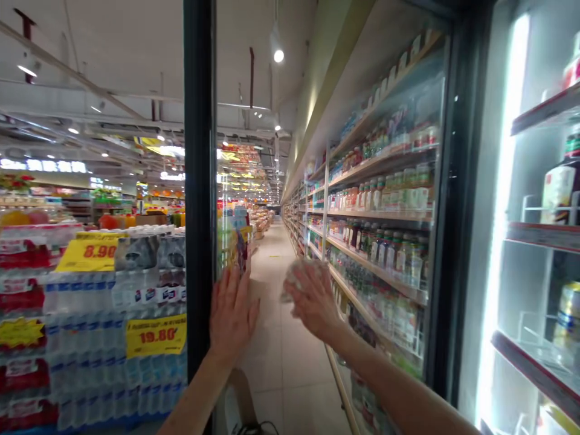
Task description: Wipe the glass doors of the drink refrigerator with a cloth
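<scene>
A glass door [272, 241] with a dark frame [199, 181] stands swung open in front of me. My left hand [233, 308] lies flat against the glass by the left frame edge, fingers stretched upward and nothing in them. Right of it, my right hand [315, 302] presses a crumpled pale cloth [294, 275] to the pane. That hand and the cloth are slightly blurred, and the fingers cover part of the cloth.
Lit cooler shelves [544, 232] with bottles and cans are close on the right. Rows of bottles [385, 193] show in the glass beside a long tiled aisle [272, 302]. Stacked packs of bottled drinks [86, 344] with yellow price signs [156, 335] stand left of the door.
</scene>
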Available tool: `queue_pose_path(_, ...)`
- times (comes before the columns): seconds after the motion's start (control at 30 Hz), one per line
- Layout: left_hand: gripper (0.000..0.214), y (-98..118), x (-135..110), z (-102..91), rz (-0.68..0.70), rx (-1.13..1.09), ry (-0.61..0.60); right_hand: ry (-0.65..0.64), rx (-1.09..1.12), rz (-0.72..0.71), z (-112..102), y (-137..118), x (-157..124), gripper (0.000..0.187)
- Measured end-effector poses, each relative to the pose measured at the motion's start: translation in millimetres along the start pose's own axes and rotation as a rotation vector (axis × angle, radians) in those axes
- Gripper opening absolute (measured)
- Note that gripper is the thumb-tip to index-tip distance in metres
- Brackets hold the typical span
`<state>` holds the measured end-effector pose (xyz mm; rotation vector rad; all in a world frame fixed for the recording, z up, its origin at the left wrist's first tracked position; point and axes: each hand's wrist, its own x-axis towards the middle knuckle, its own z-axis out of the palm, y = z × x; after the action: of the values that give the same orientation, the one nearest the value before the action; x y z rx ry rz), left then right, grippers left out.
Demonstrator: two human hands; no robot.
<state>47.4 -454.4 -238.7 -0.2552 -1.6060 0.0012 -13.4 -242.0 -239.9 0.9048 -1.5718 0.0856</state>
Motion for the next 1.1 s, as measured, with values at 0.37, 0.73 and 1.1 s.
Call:
queue_pose_path(0.37, 0.073, 1, 4, -4.4, 0.020, 0.096, 0.027, 0.124, 0.009, 0.234, 2, -16, -23, 0.053)
queue_pose_path(0.73, 0.063, 75, -7, 20.5, 0.066, -0.009, 0.016, 0.141, -0.036, 0.224, -2, 6, -44, 0.054)
queue_pose_path(1.1, 0.061, 75, -7, 26.3, 0.041, 0.014, 0.019, 0.070, -0.056, 0.228, -14, 36, -80, 0.049)
